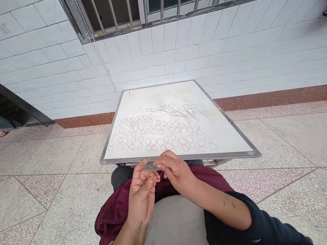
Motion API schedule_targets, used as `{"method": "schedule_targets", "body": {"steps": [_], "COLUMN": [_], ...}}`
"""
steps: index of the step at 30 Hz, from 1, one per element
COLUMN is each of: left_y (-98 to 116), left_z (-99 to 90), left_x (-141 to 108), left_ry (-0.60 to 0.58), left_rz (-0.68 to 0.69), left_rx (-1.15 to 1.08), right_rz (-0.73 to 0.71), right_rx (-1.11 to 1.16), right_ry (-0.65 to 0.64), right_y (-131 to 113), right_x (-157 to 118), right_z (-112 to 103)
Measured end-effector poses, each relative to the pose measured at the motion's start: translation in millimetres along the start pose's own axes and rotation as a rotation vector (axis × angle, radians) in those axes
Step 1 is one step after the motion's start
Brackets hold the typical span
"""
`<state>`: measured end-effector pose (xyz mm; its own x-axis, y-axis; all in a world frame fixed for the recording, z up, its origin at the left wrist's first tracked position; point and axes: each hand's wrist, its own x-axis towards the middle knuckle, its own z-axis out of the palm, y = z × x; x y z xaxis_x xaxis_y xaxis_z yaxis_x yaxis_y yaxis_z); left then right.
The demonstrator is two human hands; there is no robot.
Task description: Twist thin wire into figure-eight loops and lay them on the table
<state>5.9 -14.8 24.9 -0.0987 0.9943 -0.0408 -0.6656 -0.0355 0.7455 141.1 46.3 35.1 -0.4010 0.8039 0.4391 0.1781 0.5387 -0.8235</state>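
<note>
In front of my lap, near the table's front edge, a thin dark wire is bent into a loop between my two hands. My left hand pinches the loop between thumb and fingertips, its index finger raised. On the right, my right hand is closed with thumb and fingers on the wire's other end, close to the left fingertips. Rows of double-looped wires lie on the white tabletop just beyond my hands. Behind them is a tangle of longer wires, some with a loop at one end.
A small white and red object sits at the table's far left corner. The metal table rim faces me. Behind stands a white tiled wall with a barred window. At the far left, part of another person shows.
</note>
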Motion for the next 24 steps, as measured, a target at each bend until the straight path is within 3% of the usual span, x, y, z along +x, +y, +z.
{"method": "schedule_targets", "body": {"steps": [4, 11, 15, 24], "left_y": [2.5, 8.1, 7.4, 3.6], "left_z": [1.5, 2.1, 1.2, -3.8], "left_x": [1.1, 2.0, 1.1, 1.3], "left_ry": [0.034, 0.087, 0.078, 0.018], "left_rz": [0.008, -0.013, -0.034, -0.032], "left_rx": [-0.023, -0.112, -0.155, -0.112], "right_rz": [-0.009, -0.051, -0.108, -0.093], "right_rx": [-0.065, 0.123, 0.113, 0.158], "right_ry": [-0.008, -0.169, -0.113, -0.096], "right_y": [-1.0, 2.0, 4.3, 6.2], "right_x": [1.1, -0.7, 0.1, 0.7], "right_z": [-1.3, -0.8, 0.1, -3.1]}}
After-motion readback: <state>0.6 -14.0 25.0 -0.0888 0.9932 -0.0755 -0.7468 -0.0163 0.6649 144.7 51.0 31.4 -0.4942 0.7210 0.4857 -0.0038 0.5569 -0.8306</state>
